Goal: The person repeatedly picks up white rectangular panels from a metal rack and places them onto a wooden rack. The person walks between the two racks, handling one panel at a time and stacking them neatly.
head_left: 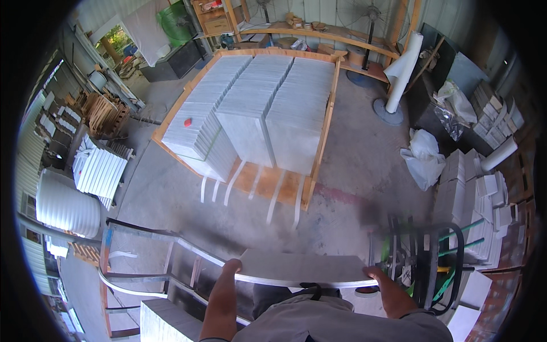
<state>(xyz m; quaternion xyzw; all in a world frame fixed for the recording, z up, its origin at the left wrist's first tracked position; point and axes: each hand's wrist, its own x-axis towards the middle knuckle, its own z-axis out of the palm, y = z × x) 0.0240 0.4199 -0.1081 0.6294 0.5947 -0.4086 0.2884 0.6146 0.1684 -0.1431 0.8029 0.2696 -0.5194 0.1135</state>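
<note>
So, carrying stage by the look of it: a grey stone slab (302, 267) is up off the floor, held flat in front of the person's waist, one hand at each end. The left hand (229, 267) is curled over the slab's left edge, thumb on top; the right hand (377, 273) clamps the right edge the same way, fingers tucked underneath where I can't see them. Both are closed on the stone, not spread.

The slab's long axis runs left to right across the body, broad face up, with the near long edge towards the belly and the far edge pointing at the wooden crate (319, 142) of upright slabs ahead. It bows a bit in the shot, but that's just the lens.

My guess at the next move: walk it over and tip it up on edge, which calls for a steady two-handed grip and keeping it level. Watch the white straps (273, 205) trailing on the floor and the green-handled trolley (421, 262) just to the right.
</note>
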